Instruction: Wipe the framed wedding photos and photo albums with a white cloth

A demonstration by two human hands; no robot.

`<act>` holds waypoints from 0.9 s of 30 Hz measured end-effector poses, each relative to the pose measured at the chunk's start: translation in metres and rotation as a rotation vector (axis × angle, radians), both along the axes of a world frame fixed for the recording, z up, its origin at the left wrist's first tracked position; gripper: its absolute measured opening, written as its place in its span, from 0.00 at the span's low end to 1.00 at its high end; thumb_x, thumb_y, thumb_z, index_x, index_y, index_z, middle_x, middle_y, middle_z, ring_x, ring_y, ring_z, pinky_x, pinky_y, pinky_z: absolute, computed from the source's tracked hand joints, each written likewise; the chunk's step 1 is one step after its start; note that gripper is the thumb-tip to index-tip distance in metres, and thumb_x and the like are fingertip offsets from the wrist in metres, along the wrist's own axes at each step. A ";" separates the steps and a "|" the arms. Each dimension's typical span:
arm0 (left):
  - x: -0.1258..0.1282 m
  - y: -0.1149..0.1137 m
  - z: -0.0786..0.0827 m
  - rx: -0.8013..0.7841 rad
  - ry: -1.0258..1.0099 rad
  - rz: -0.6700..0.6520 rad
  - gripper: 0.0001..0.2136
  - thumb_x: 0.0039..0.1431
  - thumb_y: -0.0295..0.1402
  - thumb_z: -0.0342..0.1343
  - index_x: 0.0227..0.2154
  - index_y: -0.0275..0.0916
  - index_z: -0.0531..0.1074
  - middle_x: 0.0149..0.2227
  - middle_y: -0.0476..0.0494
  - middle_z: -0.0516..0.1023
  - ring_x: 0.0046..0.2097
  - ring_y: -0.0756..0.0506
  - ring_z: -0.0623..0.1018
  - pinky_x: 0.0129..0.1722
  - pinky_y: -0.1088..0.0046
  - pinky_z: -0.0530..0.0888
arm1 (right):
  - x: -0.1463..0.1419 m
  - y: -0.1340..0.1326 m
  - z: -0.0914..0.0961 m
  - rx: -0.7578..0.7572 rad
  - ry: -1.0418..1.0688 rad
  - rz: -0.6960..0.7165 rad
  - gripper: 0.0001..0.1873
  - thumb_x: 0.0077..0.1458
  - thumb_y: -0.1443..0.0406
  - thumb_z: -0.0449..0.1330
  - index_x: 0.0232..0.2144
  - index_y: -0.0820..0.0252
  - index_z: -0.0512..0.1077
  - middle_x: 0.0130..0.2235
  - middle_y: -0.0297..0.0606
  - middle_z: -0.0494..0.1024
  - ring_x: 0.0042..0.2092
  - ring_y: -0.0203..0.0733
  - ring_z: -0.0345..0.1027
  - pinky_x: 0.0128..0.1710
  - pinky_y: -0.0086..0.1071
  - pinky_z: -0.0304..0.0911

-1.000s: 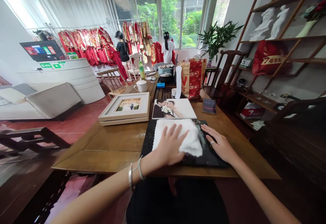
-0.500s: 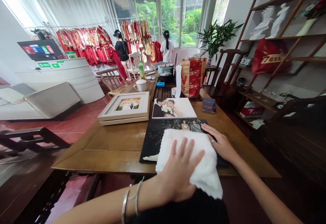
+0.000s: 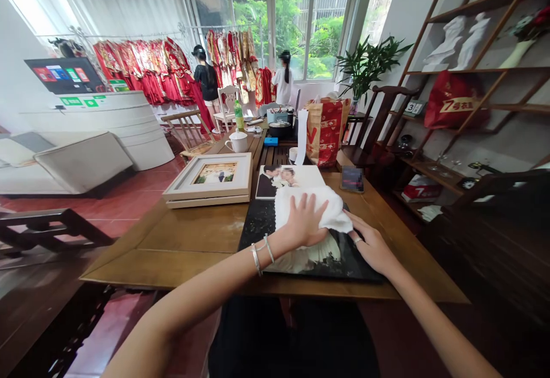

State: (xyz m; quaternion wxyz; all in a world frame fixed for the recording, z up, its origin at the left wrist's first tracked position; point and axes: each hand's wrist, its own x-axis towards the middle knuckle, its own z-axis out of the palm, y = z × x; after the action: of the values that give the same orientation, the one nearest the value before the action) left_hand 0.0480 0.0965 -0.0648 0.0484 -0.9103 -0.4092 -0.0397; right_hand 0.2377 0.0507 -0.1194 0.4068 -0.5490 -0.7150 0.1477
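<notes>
At the bottom of the frame both forearms reach up over the near edge of the wooden table [image 3: 193, 240]. The left hand [image 3: 303, 223], with two thin bracelets [image 3: 262, 249] on its wrist, lies flat with its fingers spread, palm down on a folded white cloth [image 3: 333, 212]. It presses the cloth rather than gripping it. The cloth sits on the upper part of a large dark photo panel [image 3: 301, 263], which lies flat at the centre of the frame, near the table's front edge. The right hand [image 3: 372, 246], wearing a ring, rests open and flat on the panel's right side, its fingertips just beside the cloth's lower right corner.

Just above the panel lies a lighter wedding print [image 3: 268, 180], partly covered by the cloth. Left of it lies a pale framed picture [image 3: 212, 174] on a second frame, and to the right stands a small card stand [image 3: 352, 178]. Higher up on the table are a white teapot [image 3: 238, 142] and a red paper bag [image 3: 326, 129].

At the upper left, red garments [image 3: 141, 71] hang on a rail behind a curved white counter [image 3: 124, 126]. Two people stand by the window [image 3: 301, 17] at top centre. A potted plant [image 3: 365, 63] and an open wooden shelf [image 3: 472, 69] fill the upper right
</notes>
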 end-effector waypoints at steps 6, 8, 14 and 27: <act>-0.008 -0.060 0.002 -0.063 0.031 -0.087 0.37 0.53 0.46 0.50 0.63 0.37 0.44 0.64 0.28 0.45 0.63 0.27 0.45 0.56 0.41 0.46 | 0.003 -0.001 0.001 -0.008 0.031 0.061 0.23 0.52 0.66 0.52 0.51 0.55 0.69 0.57 0.40 0.67 0.59 0.49 0.57 0.59 0.47 0.54; -0.015 -0.088 0.005 -0.093 0.037 -0.145 0.39 0.52 0.47 0.50 0.63 0.36 0.42 0.64 0.27 0.43 0.63 0.26 0.43 0.56 0.40 0.45 | 0.005 -0.001 -0.001 -0.007 0.051 0.078 0.23 0.51 0.65 0.54 0.51 0.55 0.69 0.57 0.40 0.67 0.59 0.49 0.57 0.59 0.47 0.53; -0.013 -0.088 0.014 -0.135 0.097 -0.109 0.36 0.54 0.46 0.48 0.63 0.39 0.43 0.64 0.31 0.44 0.63 0.28 0.45 0.56 0.43 0.48 | 0.005 0.000 -0.002 0.011 0.071 0.068 0.22 0.52 0.65 0.53 0.50 0.56 0.70 0.56 0.41 0.68 0.59 0.49 0.59 0.58 0.47 0.54; 0.006 0.034 0.012 -0.001 0.090 -0.234 0.23 0.60 0.40 0.43 0.58 0.42 0.56 0.63 0.42 0.52 0.62 0.37 0.53 0.56 0.50 0.55 | 0.000 0.002 -0.002 -0.007 0.021 -0.041 0.20 0.54 0.66 0.51 0.49 0.53 0.71 0.55 0.38 0.70 0.57 0.49 0.61 0.58 0.47 0.54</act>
State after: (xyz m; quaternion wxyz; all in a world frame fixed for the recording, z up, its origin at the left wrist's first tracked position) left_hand 0.0541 0.1306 -0.0523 0.0614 -0.9527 -0.2975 -0.0037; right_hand 0.2382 0.0530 -0.1213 0.4153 -0.5635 -0.6987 0.1477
